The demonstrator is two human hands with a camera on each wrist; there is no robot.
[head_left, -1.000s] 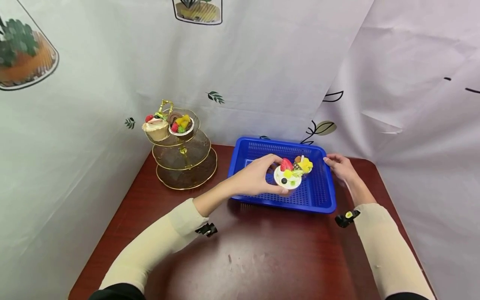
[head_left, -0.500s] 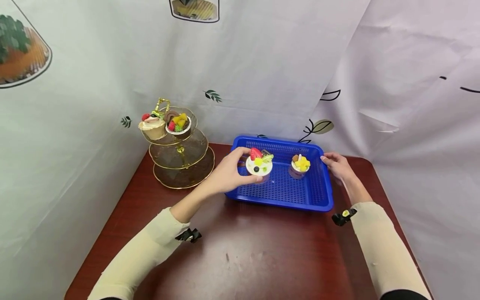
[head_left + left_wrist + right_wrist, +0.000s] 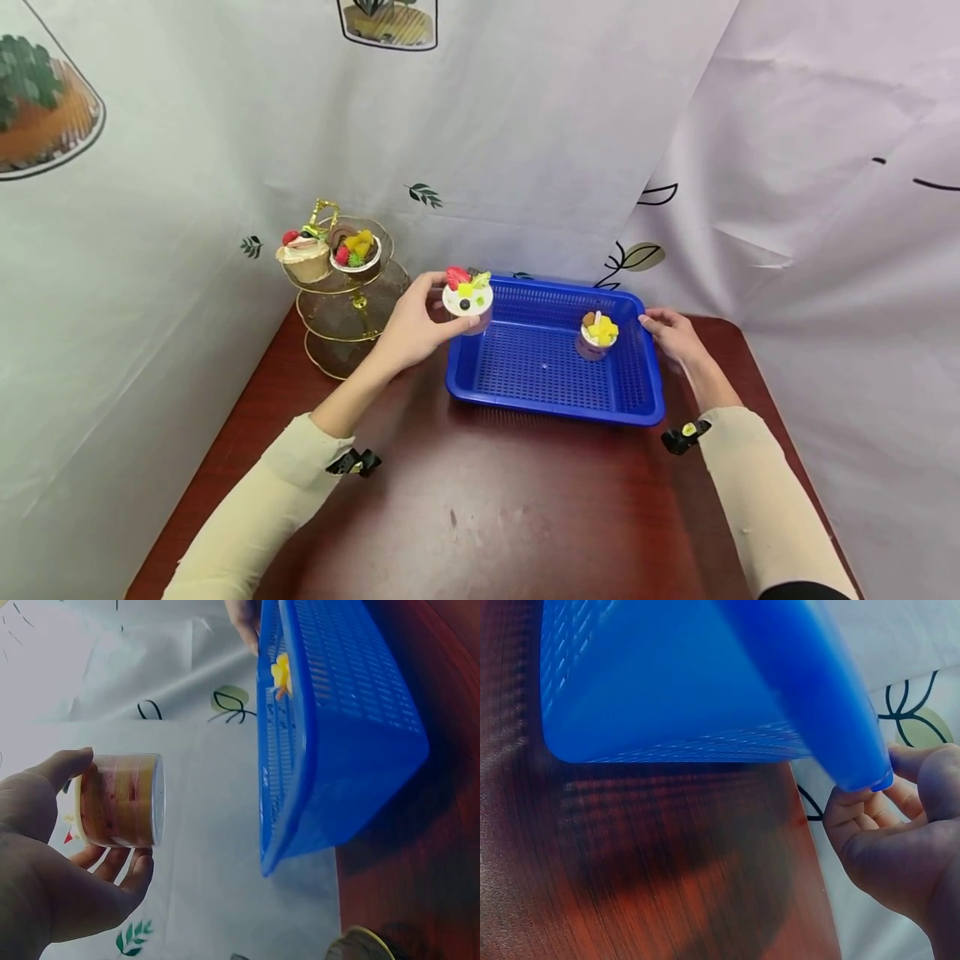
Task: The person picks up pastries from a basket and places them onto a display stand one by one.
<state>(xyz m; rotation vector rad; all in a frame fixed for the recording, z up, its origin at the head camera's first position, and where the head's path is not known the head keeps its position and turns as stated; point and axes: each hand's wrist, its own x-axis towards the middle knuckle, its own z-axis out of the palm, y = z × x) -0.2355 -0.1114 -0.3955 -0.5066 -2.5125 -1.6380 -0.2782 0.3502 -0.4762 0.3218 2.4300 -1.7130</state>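
Observation:
My left hand holds a clear dessert cup, gripping it round the side between thumb and fingers. White cream, a strawberry and other fruit pieces top the cup; in the left wrist view its layered cake filling shows through the wall. It is raised over the left end of a blue plastic basket. At the basket's right end, my right hand pinches the rim, thumb on top; the right wrist view shows fingers curled under the edge. Another dessert cup with yellow fruit stands inside the basket, near its right side.
A three-tier gold-rimmed stand is at the back left. Its top tier carries a cream tart and a chocolate fruit cup. Patterned white cloth hangs behind the dark red table.
My left hand has carried the strawberry-topped dessert cup leftward and up, from beside the yellow-fruit cup to the basket's left end. My right hand has stayed on the rim.

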